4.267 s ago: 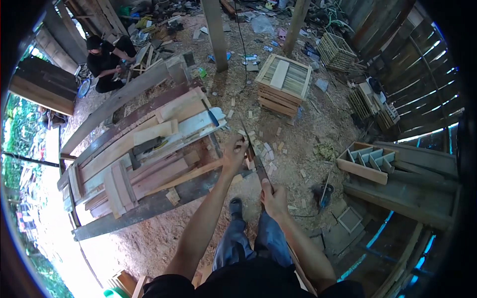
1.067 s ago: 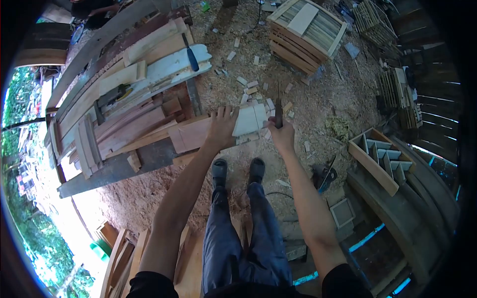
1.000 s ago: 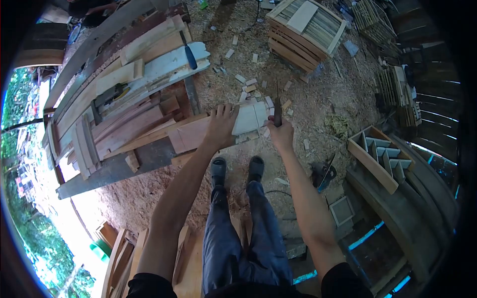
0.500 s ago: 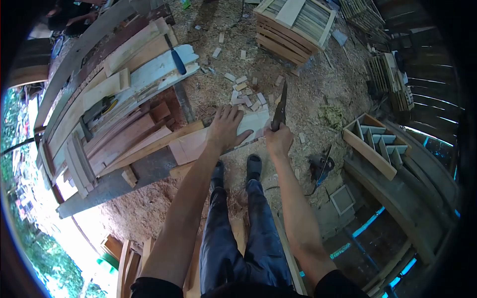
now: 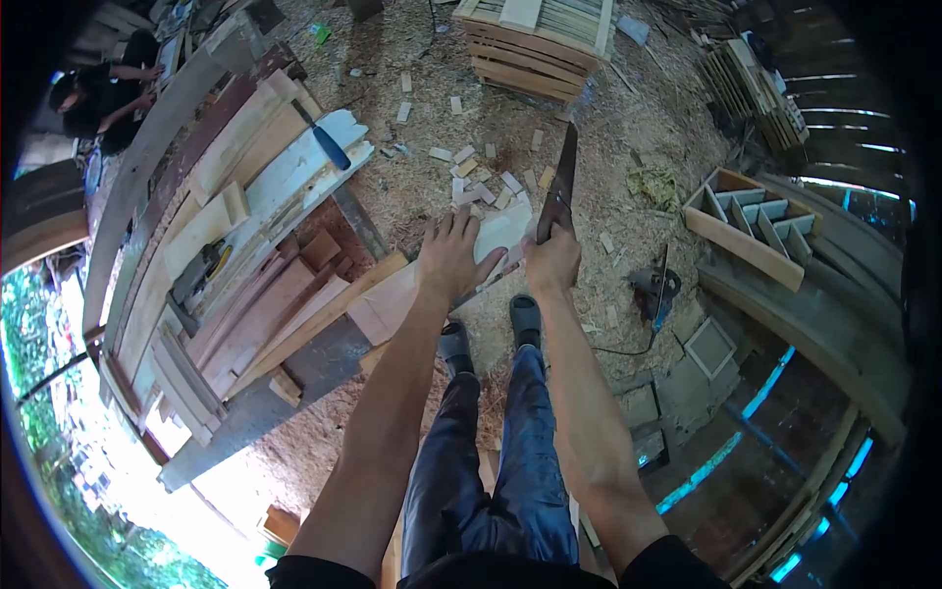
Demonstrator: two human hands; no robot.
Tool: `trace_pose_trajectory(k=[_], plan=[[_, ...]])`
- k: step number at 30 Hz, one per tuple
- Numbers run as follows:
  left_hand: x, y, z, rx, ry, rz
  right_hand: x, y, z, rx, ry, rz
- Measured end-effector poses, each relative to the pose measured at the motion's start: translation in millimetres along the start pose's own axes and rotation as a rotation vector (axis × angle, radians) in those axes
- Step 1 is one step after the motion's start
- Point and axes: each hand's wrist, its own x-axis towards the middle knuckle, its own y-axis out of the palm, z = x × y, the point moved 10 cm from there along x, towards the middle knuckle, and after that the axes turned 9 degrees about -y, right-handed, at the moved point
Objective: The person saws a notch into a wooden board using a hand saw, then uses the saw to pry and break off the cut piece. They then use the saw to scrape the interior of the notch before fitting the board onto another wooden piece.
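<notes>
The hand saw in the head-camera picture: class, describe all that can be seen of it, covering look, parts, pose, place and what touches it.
The hand saw has a long, dark, narrow blade that looks like metal and tapers to its tip. It points up and away from the person, over the sawdust-strewn ground. Its handle is hidden inside the right hand, which grips it at the lower end. The blade's lower part lies at the pale end of the board under the left hand; whether it touches the wood cannot be told. Its teeth are too small to see.
</notes>
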Motion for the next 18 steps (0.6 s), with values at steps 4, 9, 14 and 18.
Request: trace_pose_trajectory(k=[4, 9, 14, 18], plan=[[-0.8, -1.2, 1.1, 0.069, -0.011, -0.013, -1.6, -4.3, 6.0, -0.067, 0.009, -0.002], [-3.6, -3.1, -1.0, 0.038, 0.006, 0.006, -3.8, -7.4, 7.4, -0.106, 0.052, 0.017], [-5.2, -13.1, -2.8, 0.025, 0.038, -0.124, -5.2, -5.2, 7.9, -0.098, 0.046, -0.029], [0.7, -5.5, -2.4, 0.093, 0.032, -0.044, 9.6, -12.0, 7.1, -0.089, -0.033, 0.073]])
